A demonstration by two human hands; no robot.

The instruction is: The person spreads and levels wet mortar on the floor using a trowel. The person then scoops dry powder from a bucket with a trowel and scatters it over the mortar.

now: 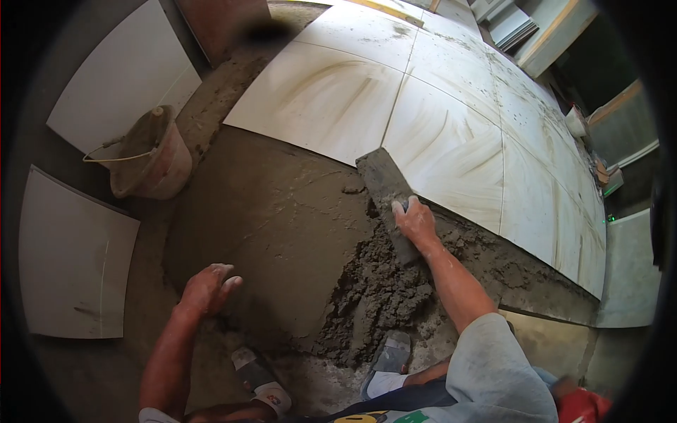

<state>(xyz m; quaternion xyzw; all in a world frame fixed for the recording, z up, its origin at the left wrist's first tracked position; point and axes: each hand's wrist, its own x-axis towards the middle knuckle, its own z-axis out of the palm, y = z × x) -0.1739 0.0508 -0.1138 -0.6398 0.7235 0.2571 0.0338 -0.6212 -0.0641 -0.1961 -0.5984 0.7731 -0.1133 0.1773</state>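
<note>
My right hand (416,222) is wrapped round the handle of a long, mortar-coated plastering trowel (383,176). The blade lies along the boundary between smoothed and lumpy mortar, and its far end reaches the edge of the laid white tiles (444,141). A flat, wet mortar bed (268,204) spreads to the left of the trowel. Beneath its near end and towards my feet, the loose mortar (381,296) is dark and crumbly. My left hand (208,287) hovers at the near left of the bed, fingers bent and thumb apart, with nothing visible in it.
A mortar-stained bucket (162,166) stands at the left, something with a rounded end sticking up inside. Large loose tiles (77,261) lie or lean beside it. My sandalled feet (262,377) are at the bed's near edge. Timber and stacked pieces (511,32) line the far right.
</note>
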